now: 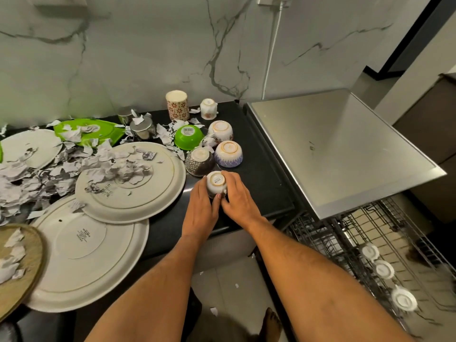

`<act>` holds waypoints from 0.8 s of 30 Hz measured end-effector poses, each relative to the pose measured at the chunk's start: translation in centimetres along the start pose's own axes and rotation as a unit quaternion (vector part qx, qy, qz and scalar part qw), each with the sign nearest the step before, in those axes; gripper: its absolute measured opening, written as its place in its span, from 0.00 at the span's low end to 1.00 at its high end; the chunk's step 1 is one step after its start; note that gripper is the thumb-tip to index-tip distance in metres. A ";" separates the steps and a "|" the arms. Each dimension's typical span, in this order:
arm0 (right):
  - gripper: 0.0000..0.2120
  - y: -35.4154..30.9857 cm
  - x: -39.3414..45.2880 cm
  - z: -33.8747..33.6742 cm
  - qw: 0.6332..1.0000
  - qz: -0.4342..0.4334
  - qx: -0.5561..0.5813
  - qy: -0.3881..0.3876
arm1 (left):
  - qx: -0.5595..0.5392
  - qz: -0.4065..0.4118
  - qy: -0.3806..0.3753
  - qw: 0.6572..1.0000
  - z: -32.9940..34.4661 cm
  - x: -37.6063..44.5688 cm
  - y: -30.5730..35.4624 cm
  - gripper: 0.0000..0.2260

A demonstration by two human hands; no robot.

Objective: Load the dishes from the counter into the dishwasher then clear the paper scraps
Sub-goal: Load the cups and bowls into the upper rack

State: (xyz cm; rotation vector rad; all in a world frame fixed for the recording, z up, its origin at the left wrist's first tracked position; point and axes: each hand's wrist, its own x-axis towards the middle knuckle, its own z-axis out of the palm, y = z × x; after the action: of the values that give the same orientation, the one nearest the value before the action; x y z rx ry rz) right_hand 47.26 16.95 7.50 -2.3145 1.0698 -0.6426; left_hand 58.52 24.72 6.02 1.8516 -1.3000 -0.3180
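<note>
Both hands are closing around one upturned white cup [216,184] near the front edge of the black counter [261,174]. The left hand [201,204] is cupping its left side with curled fingers, and the right hand [240,196] is wrapping its right side, thumb reaching toward the base; the cup is sitting between them, foot ring facing up, its axis upright. Whether it is lifted off the counter or resting on it is hard to tell.

Judging from this layout, the coming move is turning on one relation: the open dishwasher rack [370,245] is lying to the right of the hands and lower down, so the right hand is the nearer one for carrying across. Three white cups [383,269] are already sitting upside down in that rack.

Behind the held cup, a blue patterned bowl [228,153] and a dark patterned bowl [199,161] are waiting. Paper scraps [61,169] are burying the large plates [138,191] to the left, hiding parts of their surfaces. The cup's handle and the rack's far end are hidden or cut off.
</note>
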 end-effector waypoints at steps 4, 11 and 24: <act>0.34 0.8 -2.8 -2.0 1.000 -0.005 -0.010 0.018 | -0.011 0.029 -0.019 0.999 1.1 -1.4 1.4 0.26; 0.39 3.6 -9.6 -5.7 0.999 0.020 -0.035 0.031 | 0.026 0.111 -0.059 0.992 4.1 -5.5 4.8 0.29; 0.37 12.8 -22.3 -11.6 0.992 0.104 -0.059 0.044 | -0.019 0.163 -0.170 0.972 14.7 -13.5 11.8 0.27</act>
State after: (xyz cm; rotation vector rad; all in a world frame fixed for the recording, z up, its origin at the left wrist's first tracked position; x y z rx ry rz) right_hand 20.37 24.52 3.87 -2.2498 1.4020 -0.6188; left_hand 35.89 27.94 2.35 1.5607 -1.7902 -0.4935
